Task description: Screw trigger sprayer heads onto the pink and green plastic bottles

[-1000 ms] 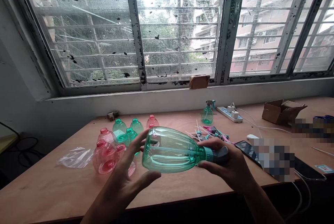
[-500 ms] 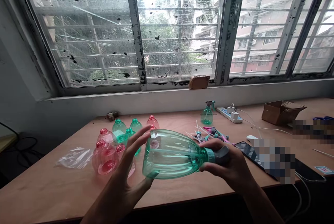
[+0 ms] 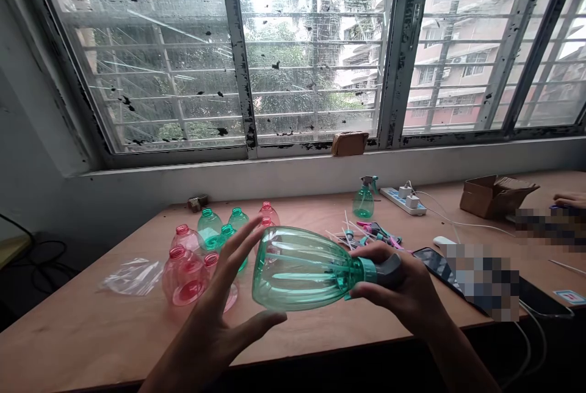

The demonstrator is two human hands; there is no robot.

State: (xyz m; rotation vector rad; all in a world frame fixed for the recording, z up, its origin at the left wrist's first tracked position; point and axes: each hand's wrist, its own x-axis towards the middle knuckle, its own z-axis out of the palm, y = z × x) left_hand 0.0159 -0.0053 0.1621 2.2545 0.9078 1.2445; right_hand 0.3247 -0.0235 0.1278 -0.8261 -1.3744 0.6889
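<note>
A clear green spray bottle (image 3: 297,271) lies sideways in the air above the table's front part, its base to the left. My right hand (image 3: 389,280) is closed around its grey and teal spray head at the neck. Around the base, my left hand (image 3: 224,295) is spread, thumb below and fingers above; the thumb stands off the plastic, and whether a fingertip touches is hard to tell. Behind my left hand stand several open bottles without heads, some pink (image 3: 183,277), some green (image 3: 209,228). Loose spray heads with tubes (image 3: 366,234) lie beyond my right hand.
Another green spray bottle (image 3: 364,201) stands near the wall, beside a power strip (image 3: 403,201). A plastic bag (image 3: 132,277) lies left. To the right are a cardboard box (image 3: 494,198), a phone (image 3: 437,268), cables and another person's hand (image 3: 570,199).
My left thumb has come away from the bottle, and the bottle has turned slightly about its length. Another person's hand has appeared at the right edge.
</note>
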